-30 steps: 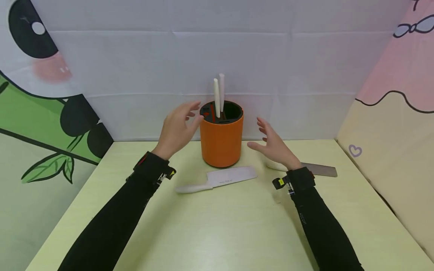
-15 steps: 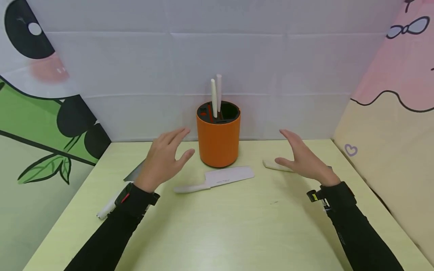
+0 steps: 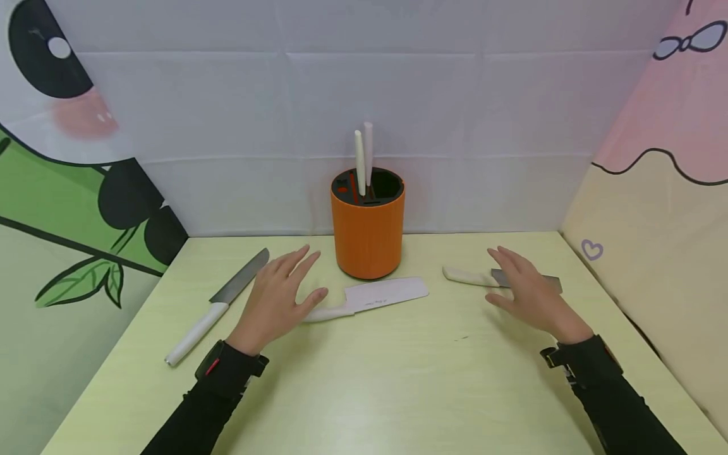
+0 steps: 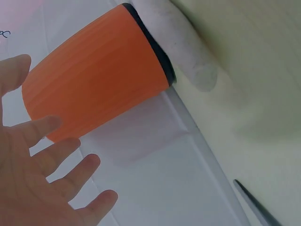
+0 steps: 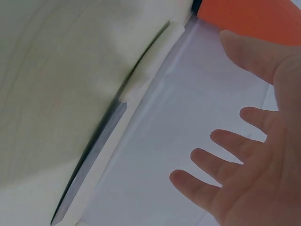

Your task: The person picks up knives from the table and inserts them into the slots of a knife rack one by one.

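Observation:
My left hand (image 3: pixel 277 296) hovers with spread fingers between a long white-handled knife (image 3: pixel 196 332) and a white cleaver (image 3: pixel 387 294), holding nothing. Its wrist and fingers overlap the end of the cleaver's handle in the head view. Over on the right, my right hand (image 3: pixel 531 296) is held above a cream-handled knife (image 3: pixel 471 277), covering part of its blade; its fingers are extended around nothing. At the back middle stands an orange knife holder (image 3: pixel 368 240) with a black slotted top. Two white handles (image 3: pixel 360 163) stick up out of it.
The pale wooden table (image 3: pixel 364 392) ends at a light grey cloth backdrop (image 3: pixel 443 114). Printed cloth walls close off both sides, green on the left and pink and cream on the right. Both sleeves carry wrist-worn cameras.
Both hands have drawn back from beside the orange holder and moved apart, left hand down and left, right hand out to the right. The left knife, hidden at first, is now uncovered.

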Action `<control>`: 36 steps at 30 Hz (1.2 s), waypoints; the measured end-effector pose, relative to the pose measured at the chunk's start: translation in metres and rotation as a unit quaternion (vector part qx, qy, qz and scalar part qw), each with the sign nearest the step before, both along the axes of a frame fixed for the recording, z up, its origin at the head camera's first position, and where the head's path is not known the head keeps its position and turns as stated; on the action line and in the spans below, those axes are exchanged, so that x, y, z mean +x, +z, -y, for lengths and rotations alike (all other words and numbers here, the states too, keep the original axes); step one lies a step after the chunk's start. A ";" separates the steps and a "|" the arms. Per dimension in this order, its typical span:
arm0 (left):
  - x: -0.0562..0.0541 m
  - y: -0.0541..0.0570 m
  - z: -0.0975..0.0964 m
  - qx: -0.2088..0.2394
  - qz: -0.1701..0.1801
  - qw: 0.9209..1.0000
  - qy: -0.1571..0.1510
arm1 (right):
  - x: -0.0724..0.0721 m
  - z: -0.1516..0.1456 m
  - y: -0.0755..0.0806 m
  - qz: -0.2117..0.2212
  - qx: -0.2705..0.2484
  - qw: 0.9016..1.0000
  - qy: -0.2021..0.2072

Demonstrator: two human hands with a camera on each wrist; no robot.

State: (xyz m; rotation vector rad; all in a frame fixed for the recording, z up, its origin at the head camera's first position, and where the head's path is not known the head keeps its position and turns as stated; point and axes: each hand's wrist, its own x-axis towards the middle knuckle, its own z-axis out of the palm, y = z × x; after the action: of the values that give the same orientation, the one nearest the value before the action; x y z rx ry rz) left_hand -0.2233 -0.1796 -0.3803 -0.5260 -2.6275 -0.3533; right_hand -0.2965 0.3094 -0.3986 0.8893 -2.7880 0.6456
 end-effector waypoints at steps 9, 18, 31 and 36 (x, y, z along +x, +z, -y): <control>-0.003 -0.012 -0.011 0.008 0.026 1.000 -0.008 | -0.009 -0.003 -0.015 -0.014 0.000 1.000 0.007; -0.008 -0.019 -0.052 0.002 0.057 0.997 -0.044 | -0.026 0.000 -0.023 0.046 0.026 0.999 -0.003; -0.019 -0.021 -0.109 0.024 0.084 0.990 -0.111 | -0.044 0.013 -0.033 0.084 0.025 0.996 -0.003; -0.023 -0.021 -0.129 0.039 0.091 0.987 -0.130 | -0.048 0.018 -0.034 0.083 0.029 0.996 0.002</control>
State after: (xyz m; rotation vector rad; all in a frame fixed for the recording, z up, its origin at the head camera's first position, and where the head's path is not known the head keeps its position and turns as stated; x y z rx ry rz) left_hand -0.2463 -0.0502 -0.4011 -0.8505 -2.7081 -0.6091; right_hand -0.3446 0.2914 -0.4329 0.8910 -2.9660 0.6714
